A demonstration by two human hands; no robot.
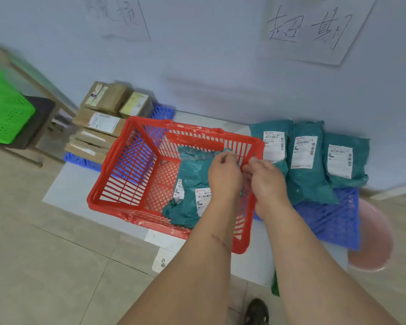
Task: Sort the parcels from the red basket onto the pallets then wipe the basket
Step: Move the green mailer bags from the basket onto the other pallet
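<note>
1. Red basket (136,165) — slotted plastic, centre of the frame, standing on a pale sheet on the tiled floor; its left half shows bare mesh bottom.
2. Teal bag parcels in the basket (192,174) — soft mailers with white labels, lying in the basket's right half; at least two, the exact count hidden by the forearms.
3. Left hand (224,173) — over the basket's right half, fingers curled, pinching the upper edge of the top teal parcel.
4. Right hand (266,180) — just beside the left hand, above the basket's right rim, fingers curled toward the same parcel edge; whether it actually grips the parcel cannot be told.
5. Right blue pallet (333,221) — right of the basket, lower right of centre; a bare grid shows at its near end.
6. Three teal parcels on the pallet (307,160) — side by side along the wall, labels up, touching one another.
7. Left blue pallet (80,160) — behind and left of the basket.
8. Cardboard boxes (103,113) — stacked on the left pallet, labels visible.
9. Green crate (5,106) — far left edge.
10. Pink basin (373,242) — partly under the right pallet's near corner, lower right.
11. Handwritten paper sign (309,26) — on the wall, upper right.
</note>
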